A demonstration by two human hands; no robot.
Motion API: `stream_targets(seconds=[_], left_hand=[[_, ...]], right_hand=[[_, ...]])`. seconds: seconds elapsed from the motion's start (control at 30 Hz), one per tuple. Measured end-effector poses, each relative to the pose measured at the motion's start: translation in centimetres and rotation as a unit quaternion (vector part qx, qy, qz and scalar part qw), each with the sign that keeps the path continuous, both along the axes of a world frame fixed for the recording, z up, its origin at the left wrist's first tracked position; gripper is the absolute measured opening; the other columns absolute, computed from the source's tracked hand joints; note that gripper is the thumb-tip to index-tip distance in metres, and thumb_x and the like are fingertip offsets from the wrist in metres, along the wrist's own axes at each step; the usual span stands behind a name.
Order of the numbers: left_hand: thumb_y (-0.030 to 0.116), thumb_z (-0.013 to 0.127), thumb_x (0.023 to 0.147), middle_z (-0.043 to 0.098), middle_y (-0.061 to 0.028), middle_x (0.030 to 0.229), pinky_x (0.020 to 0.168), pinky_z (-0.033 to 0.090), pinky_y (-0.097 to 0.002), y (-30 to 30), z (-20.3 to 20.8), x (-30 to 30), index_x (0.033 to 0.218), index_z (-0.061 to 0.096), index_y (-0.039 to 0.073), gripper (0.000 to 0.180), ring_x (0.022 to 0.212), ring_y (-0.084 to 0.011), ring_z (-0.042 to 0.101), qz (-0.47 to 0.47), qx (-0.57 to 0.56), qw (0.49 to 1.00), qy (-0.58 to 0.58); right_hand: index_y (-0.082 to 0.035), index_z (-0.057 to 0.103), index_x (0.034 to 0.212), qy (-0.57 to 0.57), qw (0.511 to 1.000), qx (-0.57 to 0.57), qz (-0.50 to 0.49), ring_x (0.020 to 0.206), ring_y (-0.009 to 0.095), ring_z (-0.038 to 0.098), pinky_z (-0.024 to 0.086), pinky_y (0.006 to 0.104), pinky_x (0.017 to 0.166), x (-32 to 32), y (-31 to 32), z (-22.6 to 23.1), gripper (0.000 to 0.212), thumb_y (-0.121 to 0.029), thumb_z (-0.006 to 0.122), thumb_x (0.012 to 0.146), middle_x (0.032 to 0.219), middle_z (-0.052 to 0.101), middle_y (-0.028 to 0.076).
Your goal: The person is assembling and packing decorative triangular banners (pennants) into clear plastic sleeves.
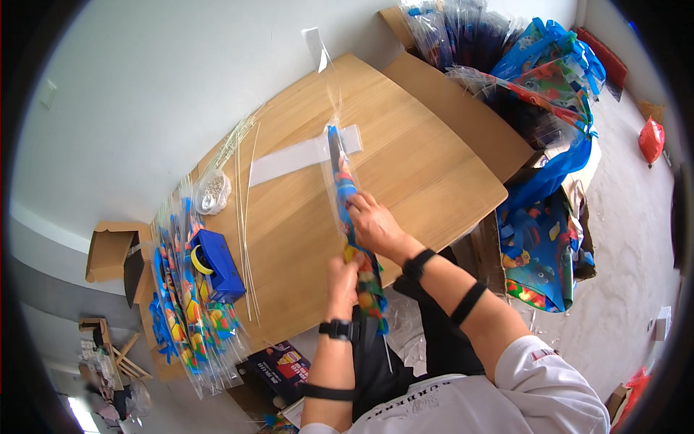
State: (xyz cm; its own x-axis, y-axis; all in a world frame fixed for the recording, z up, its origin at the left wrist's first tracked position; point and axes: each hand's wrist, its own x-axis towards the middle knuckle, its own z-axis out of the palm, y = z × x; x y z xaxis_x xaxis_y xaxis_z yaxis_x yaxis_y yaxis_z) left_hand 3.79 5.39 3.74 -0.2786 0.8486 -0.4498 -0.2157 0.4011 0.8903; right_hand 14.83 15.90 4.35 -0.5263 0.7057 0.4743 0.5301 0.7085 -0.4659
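Note:
A long narrow bundle of folded printed fabric (345, 186), blue with red, yellow and green patches, runs from the tabletop to my lap. A clear plastic sleeve (330, 88) covers its upper part and stretches past its far end. My right hand (377, 226) is closed on the bundle at the sleeve's lower part. Lower down, near the table's front edge, my left hand (344, 278) grips the same bundle. Its patterned lower end hangs below the edge, with a thin pale rod (388, 353) sticking out. Beneath the sleeve lies a stack of flat clear bags (289, 160).
Thin pale rods (246, 231) lie along the table's (426, 145) left side. There too are a blue tape dispenser (220, 264), a clear bag of small pieces (214, 192) and several sleeved bundles (191, 304). Cardboard boxes (452, 108) with blue printed fabric (538, 246) stand right.

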Motion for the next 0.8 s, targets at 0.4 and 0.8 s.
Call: stream_targets(seconds=[0.4,0.8], left_hand=[[0.0,0.06,0.083,0.061,-0.0063,0.068,0.058,0.048,-0.0308,-1.3,2.8,1.6,0.081,0.06,-0.001,0.003,0.062,-0.0151,0.06,0.079,0.219,0.911,0.342],[-0.003,0.064,0.08,0.064,-0.0037,0.073,0.062,0.048,-0.0269,-3.4,0.6,3.1,0.084,0.064,-0.001,0.004,0.065,-0.012,0.059,-0.031,0.057,0.997,0.048]], right_hand=[[0.005,0.058,0.093,0.078,0.983,0.165,0.01,0.12,0.037,0.048,0.045,0.042,0.096,0.4,-0.8,6.5,0.025,-0.006,0.062,0.071,0.123,0.051,0.019],[0.003,0.059,0.094,0.016,0.997,0.013,-0.077,0.117,0.035,0.049,0.051,0.0399,0.085,3.7,-2.8,-0.2,0.03,-0.009,0.066,0.069,0.121,0.051,0.019]])
